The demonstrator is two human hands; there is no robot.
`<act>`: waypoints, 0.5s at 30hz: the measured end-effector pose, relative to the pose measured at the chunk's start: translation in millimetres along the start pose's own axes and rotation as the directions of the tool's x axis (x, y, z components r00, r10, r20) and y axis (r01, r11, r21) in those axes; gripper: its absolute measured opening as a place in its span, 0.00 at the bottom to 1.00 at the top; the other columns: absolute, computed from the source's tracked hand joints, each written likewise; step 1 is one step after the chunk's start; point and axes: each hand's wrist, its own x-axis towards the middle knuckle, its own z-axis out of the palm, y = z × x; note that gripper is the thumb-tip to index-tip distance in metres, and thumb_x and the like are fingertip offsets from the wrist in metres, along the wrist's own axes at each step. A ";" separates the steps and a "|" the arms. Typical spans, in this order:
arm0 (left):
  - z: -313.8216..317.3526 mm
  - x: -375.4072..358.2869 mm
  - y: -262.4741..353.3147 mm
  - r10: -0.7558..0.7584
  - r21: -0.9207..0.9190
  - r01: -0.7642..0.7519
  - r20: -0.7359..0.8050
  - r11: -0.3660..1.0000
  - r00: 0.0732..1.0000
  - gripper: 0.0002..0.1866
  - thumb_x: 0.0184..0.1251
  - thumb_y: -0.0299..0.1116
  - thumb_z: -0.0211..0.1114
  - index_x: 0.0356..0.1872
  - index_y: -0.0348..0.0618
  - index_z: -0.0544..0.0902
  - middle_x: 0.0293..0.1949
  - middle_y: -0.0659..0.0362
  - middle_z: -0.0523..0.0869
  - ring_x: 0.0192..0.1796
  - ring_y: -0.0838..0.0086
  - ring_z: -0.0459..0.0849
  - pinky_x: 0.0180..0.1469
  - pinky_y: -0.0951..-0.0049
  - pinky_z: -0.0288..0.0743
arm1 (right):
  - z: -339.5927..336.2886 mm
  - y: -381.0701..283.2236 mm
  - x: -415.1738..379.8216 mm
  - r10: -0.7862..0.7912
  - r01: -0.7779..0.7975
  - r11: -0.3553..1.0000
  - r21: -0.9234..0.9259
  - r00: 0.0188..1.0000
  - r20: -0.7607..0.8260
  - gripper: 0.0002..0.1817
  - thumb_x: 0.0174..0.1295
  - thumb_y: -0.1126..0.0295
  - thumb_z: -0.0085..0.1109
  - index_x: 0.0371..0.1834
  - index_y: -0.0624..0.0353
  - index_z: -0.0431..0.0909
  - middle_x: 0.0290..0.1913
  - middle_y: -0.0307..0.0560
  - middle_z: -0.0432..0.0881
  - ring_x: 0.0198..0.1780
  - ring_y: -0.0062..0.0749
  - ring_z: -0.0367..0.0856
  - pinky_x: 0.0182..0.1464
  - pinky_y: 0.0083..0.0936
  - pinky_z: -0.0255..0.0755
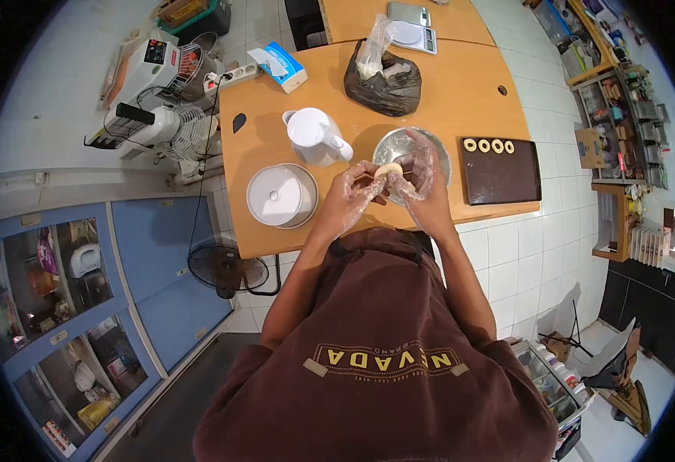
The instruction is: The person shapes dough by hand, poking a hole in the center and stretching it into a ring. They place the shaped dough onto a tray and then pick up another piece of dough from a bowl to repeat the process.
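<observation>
A pale dough ring (388, 169) is held up between my two hands over the front of the table. My left hand (350, 198) grips its left side with bent fingers. From the right, the thumb and fingers of my right hand (425, 185) close on the same ring, with some fingertips pointing up. White flour or dough coats both hands. Behind and below them is a metal bowl (387, 144), partly hidden by my right hand. Several more dough rings (496, 145) lie in a row along the far edge of a dark baking tray (503, 179) to the right.
Left of my hands stand a white pitcher (312, 135) and a round white lidded container (274, 195). Farther back are a black plastic bag (387, 88), a tissue box (282, 69) and a kitchen scale (414, 37). The wooden table (460, 85) has its near edge at my waist.
</observation>
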 end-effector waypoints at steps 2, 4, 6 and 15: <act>-2.6 0.3 1.1 -0.006 0.052 0.005 0.017 0.999 1.000 0.13 0.79 0.31 0.65 0.55 0.31 0.82 0.49 0.54 0.88 0.48 0.72 0.88 0.52 0.68 0.86 | 2.3 0.6 -0.8 0.029 -0.029 0.999 0.035 0.999 -0.018 0.41 0.69 0.80 0.66 0.83 0.58 0.56 0.50 0.47 0.81 0.51 0.29 0.84 0.58 0.29 0.79; -2.7 0.8 1.8 -0.009 0.016 0.009 -0.003 1.000 1.000 0.13 0.80 0.29 0.64 0.57 0.31 0.81 0.48 0.55 0.87 0.49 0.72 0.88 0.53 0.69 0.87 | 2.3 7.0 -1.5 0.001 0.000 1.000 0.014 1.000 -0.013 0.41 0.69 0.80 0.66 0.83 0.58 0.56 0.50 0.47 0.81 0.52 0.29 0.84 0.58 0.29 0.79; -0.1 1.4 5.4 -0.034 -0.039 0.033 -0.024 0.999 0.999 0.13 0.80 0.28 0.64 0.57 0.31 0.80 0.48 0.56 0.87 0.50 0.73 0.87 0.53 0.69 0.87 | 1.1 8.7 -1.9 -0.013 0.013 1.000 0.010 1.000 -0.006 0.41 0.69 0.80 0.66 0.83 0.58 0.56 0.51 0.47 0.81 0.53 0.29 0.84 0.59 0.29 0.79; -1.0 2.6 3.6 -0.033 0.014 0.033 -0.015 0.999 0.999 0.11 0.80 0.30 0.66 0.55 0.33 0.82 0.46 0.58 0.87 0.49 0.75 0.86 0.52 0.72 0.84 | -12.8 0.0 1.2 -0.011 0.015 0.999 -0.041 0.994 0.109 0.41 0.67 0.81 0.66 0.82 0.56 0.58 0.50 0.47 0.82 0.52 0.28 0.84 0.59 0.30 0.79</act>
